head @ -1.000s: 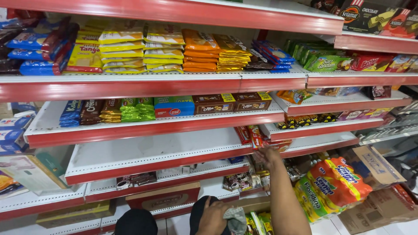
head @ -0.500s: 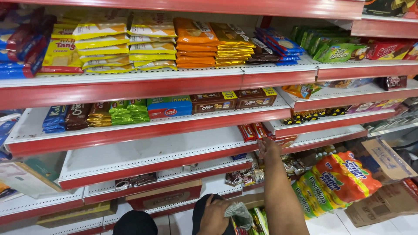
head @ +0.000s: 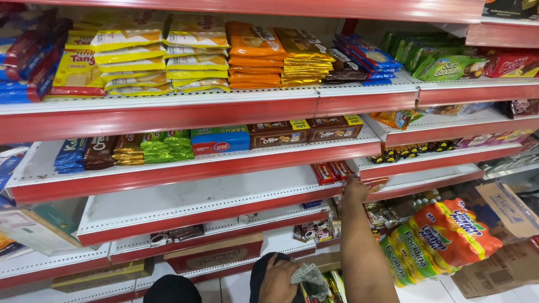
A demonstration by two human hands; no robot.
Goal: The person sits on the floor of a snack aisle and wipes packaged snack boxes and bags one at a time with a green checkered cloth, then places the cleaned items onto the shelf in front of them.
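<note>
My right hand [head: 355, 189] reaches up to the front edge of a white shelf with a red lip [head: 224, 210]. Its fingertips rest next to a few red snack packs [head: 331, 171] that stand at that shelf's right end. The fingers look stretched out, with nothing in them. Low in the view, my left hand [head: 278, 283] is closed on a crumpled grey cloth [head: 309, 278]. The rest of that shelf, to the left of the red packs, is bare.
The shelves above hold yellow, orange, gold and blue snack packs [head: 196, 56], and brown, green and blue boxes [head: 219, 140]. A bundle of orange and green packs [head: 443, 238] and cardboard boxes [head: 505, 210] sit at the lower right. More small packs [head: 314, 230] lie on the lower shelves.
My right hand has moved up and slightly right, to the red packs at the shelf edge. My left hand stays low with the cloth. The view has shifted a little.
</note>
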